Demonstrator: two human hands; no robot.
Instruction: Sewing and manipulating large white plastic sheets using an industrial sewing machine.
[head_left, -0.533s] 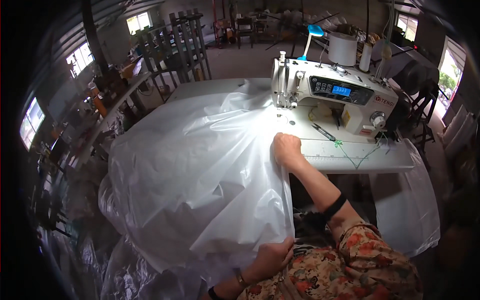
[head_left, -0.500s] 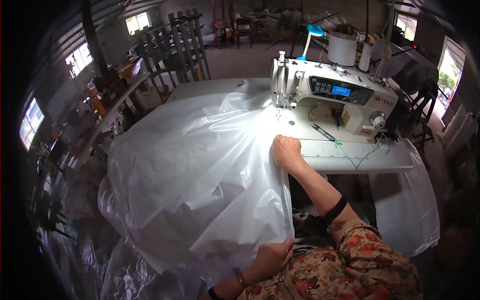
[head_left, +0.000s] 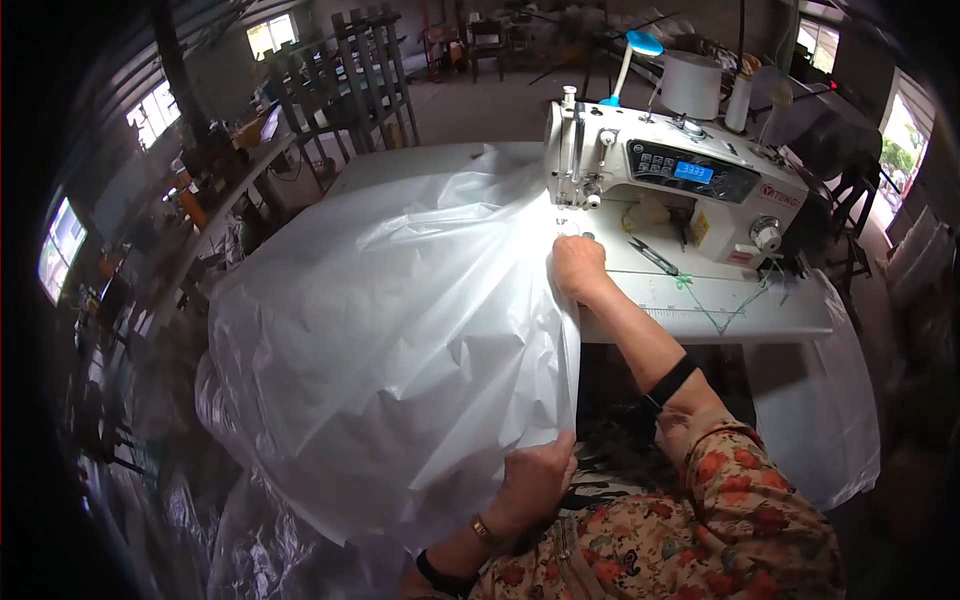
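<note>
A white sheet (head_left: 380, 330) spreads across the frame's left and centre. At lower centre the left hand (head_left: 538, 480) is clamped on its right edge; at centre the right hand (head_left: 579, 268) grips that edge, near the sewing machine (head_left: 675, 172), upper right.

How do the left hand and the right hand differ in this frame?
Place: the left hand is low, by the person's body; the right hand is farther out, just in front of the sewing machine.
Wrist: the left hand's wrist wears a metallic band; the right hand's is bare.
Shared: both hold the right edge of the white sheet.
</note>
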